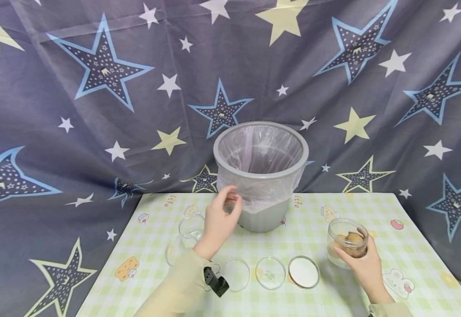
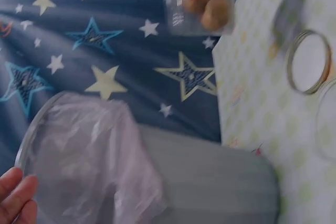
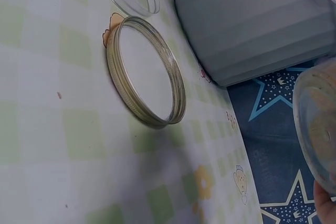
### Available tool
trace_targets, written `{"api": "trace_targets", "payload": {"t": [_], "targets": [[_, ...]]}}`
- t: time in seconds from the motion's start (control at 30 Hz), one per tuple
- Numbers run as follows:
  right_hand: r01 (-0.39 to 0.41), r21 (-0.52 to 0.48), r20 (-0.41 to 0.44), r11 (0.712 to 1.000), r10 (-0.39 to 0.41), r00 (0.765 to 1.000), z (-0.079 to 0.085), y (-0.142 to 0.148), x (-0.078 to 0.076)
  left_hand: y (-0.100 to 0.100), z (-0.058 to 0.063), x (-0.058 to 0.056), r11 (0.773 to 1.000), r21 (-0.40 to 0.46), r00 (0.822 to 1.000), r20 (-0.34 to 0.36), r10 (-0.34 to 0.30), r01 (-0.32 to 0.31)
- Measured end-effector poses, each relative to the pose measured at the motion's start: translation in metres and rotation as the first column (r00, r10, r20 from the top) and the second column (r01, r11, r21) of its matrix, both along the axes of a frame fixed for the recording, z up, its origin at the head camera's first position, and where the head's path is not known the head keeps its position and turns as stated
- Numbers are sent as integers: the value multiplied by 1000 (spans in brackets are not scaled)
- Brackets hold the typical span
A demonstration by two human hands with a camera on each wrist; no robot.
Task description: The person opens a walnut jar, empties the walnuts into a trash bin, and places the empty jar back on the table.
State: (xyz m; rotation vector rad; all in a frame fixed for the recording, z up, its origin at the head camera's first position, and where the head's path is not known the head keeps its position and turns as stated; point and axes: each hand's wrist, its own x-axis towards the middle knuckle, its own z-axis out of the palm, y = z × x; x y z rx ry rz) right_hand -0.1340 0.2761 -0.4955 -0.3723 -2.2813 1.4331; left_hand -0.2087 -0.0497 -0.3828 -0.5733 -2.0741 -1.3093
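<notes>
My right hand [image 1: 363, 264] grips a clear jar [image 1: 336, 226] above the right side of the table, thumb in front and fingers round the far side. Brown roundish pieces [image 1: 354, 237] lie inside the jar; their kind is not clear. The left wrist view also shows the jar [image 2: 178, 11] and its contents. My left hand [image 1: 218, 224] hovers before a grey bin [image 1: 263, 218], thumb and fingers loosely bent with nothing visible between them. A translucent bag [image 1: 250, 193] lines the bin and folds over its rim.
A gold-rimmed lid [image 1: 304, 272], white inside, lies between the bin and the table's front. Left of it are clear round dishes [image 1: 270, 273], [image 1: 236, 275], with more near my left forearm. A starry cloth [image 1: 167, 88] hangs behind the checked table [image 1: 155, 229].
</notes>
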Motion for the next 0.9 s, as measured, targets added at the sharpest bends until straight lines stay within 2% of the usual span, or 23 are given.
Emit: {"api": "trace_targets", "payload": {"t": [0.13, 0.27, 0.33, 0.43, 0.5, 0.57, 0.67, 0.9], "targets": [[-16, 0, 27, 1000, 16, 1000, 2, -1, 0, -11, 14, -11, 996, 21, 995, -55, 89, -88], [-32, -4, 55, 999, 32, 998, 4, -1, 0, -19, 27, -22, 989, 9, 984, -99, 149, -148], [-34, -9, 59, 999, 34, 998, 5, -1, 0, -20, 32, -28, 987, -11, 985, -63, 159, -160], [-29, -5, 66, 1000, 30, 997, 5, -1, 0, -20, 37, -35, 989, -38, 988, 54, 148, -146], [-29, -1, 67, 1000, 29, 997, 5, -1, 0, -19, 38, -41, 990, -57, 981, 139, 139, -132], [-26, 6, 71, 1000, 25, 997, 4, -1, 0, -18, 39, -46, 990, -66, 972, 191, 134, -124], [-32, 9, 69, 999, 31, 997, 3, -1, 0, -16, 38, -53, 989, -89, 965, 227, 133, -116], [-28, 13, 53, 1000, 28, 998, 3, 0, 1, -14, 34, -66, 992, -86, 961, 252, 110, -91]]}}
